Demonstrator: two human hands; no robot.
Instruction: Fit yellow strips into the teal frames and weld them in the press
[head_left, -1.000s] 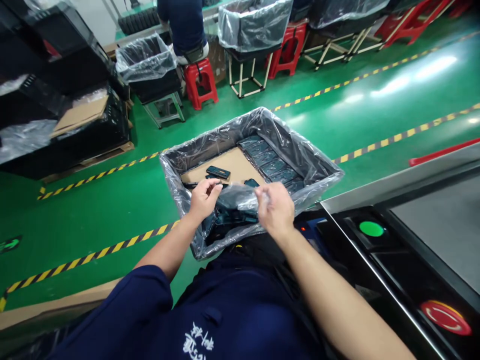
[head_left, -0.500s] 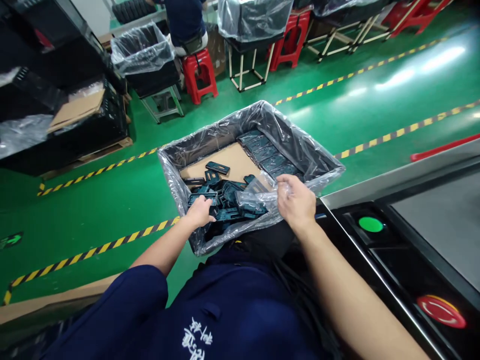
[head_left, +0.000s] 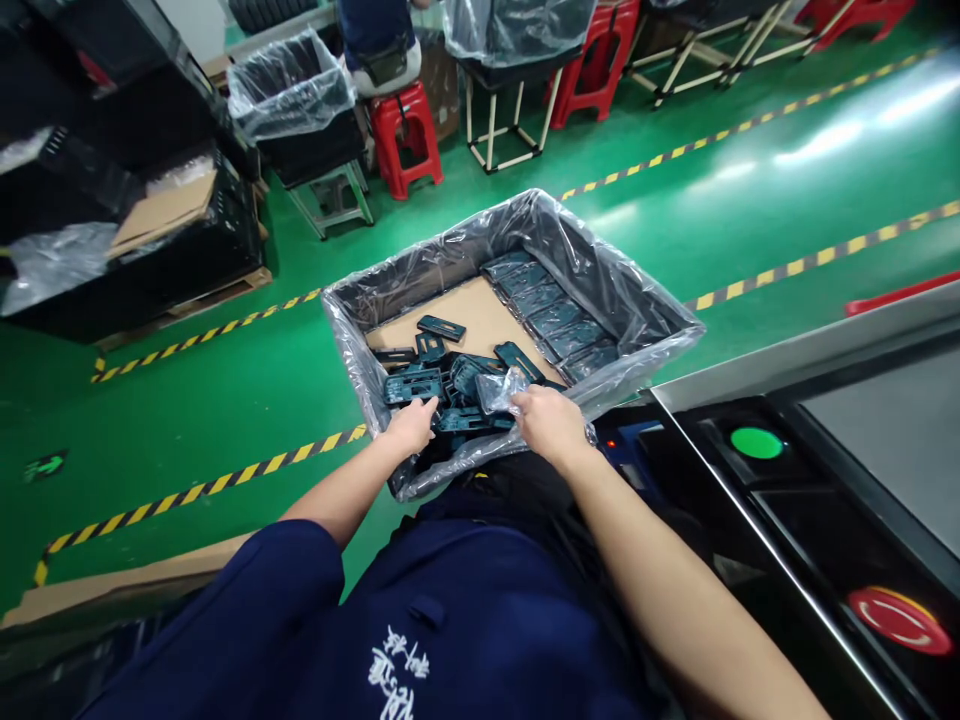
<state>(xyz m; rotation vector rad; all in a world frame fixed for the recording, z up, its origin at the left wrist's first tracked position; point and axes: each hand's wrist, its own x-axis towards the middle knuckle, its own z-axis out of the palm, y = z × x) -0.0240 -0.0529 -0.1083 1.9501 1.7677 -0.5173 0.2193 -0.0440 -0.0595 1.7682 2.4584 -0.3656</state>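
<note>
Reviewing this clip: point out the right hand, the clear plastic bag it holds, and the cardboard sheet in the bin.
Right hand (head_left: 553, 425): head view, back of the hand.
Clear plastic bag (head_left: 494, 393): head view, its crumpled body.
Cardboard sheet (head_left: 480, 315): head view, bare upper surface.

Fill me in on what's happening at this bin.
A person is working over a plastic-lined bin with both hands. The right hand holds a clear plastic bag above the loose dark parts. The left hand is at those parts; whether it grips one is unclear. Plastic-wrapped parts lie along the bin's right side, beside a cardboard sheet.
</note>
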